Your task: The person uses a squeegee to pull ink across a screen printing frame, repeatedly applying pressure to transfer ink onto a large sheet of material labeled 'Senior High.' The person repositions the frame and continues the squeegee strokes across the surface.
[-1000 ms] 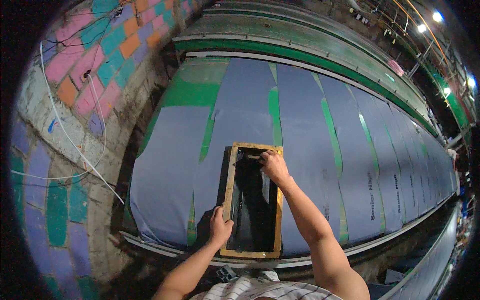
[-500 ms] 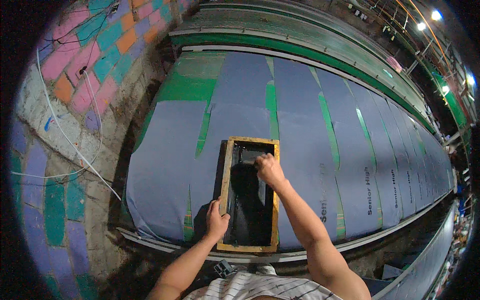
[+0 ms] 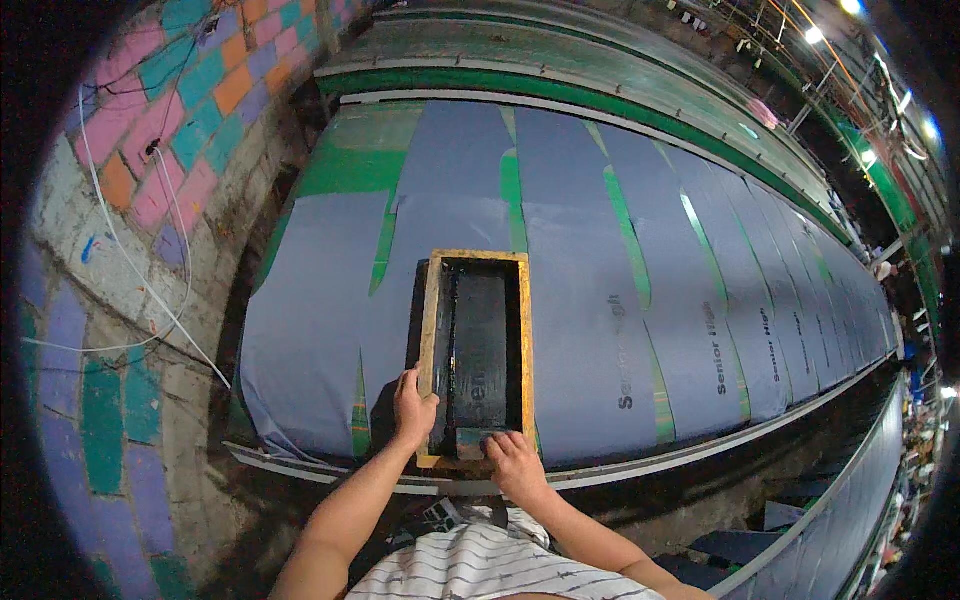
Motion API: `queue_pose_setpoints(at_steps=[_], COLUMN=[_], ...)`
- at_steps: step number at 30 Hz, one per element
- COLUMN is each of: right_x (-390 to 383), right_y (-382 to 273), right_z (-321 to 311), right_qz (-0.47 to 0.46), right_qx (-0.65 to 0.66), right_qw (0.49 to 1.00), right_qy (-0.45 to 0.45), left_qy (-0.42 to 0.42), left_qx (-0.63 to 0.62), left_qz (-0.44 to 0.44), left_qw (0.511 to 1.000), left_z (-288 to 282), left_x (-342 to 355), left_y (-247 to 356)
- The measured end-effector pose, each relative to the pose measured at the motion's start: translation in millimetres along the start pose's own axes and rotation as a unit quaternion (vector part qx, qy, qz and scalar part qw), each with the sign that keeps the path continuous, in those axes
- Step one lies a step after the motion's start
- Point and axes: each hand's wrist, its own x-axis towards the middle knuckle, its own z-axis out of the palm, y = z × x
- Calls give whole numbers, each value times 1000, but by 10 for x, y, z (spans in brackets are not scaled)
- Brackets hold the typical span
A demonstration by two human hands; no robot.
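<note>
A screen-printing frame [image 3: 523, 330] with a yellowish wooden rim and black-stained mesh lies on grey-blue fabric panels [image 3: 590, 360]; faint lettering shows through the mesh. My left hand [image 3: 413, 408] is closed on the frame's left side. Inside, at the near end, my right hand [image 3: 513, 463] grips a dark squeegee [image 3: 470, 443]. Dark printed lettering marks several panels to the right.
A long green table [image 3: 348, 150] carries the panels, with more green tables [image 3: 460, 45] behind. A painted block wall [image 3: 170, 130] with white cables [image 3: 150, 290] stands at left. A grey rail [image 3: 780, 545] runs at lower right, under lights.
My right hand has swept the squeegee from the far end of the frame down to the near end. My left hand stays on the rim. The whole view has shifted slightly.
</note>
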Motion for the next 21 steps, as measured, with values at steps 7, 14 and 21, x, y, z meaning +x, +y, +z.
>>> queue_pose_setpoints(at_steps=[7, 14, 21], right_x=[-244, -57, 121], right_y=[-39, 223, 648], right_z=[65, -394, 209], right_qz=[-23, 155, 360], right_qx=[-1, 152, 185], right_qw=[1000, 973, 910], right_qy=[1, 84, 87], left_qy=[3, -19, -13], left_qx=[-3, -18, -63], left_qz=[11, -32, -35], left_qw=[1000, 999, 997], left_z=[-16, -9, 16], left_x=[-8, 6, 8], left_y=[-7, -10, -204])
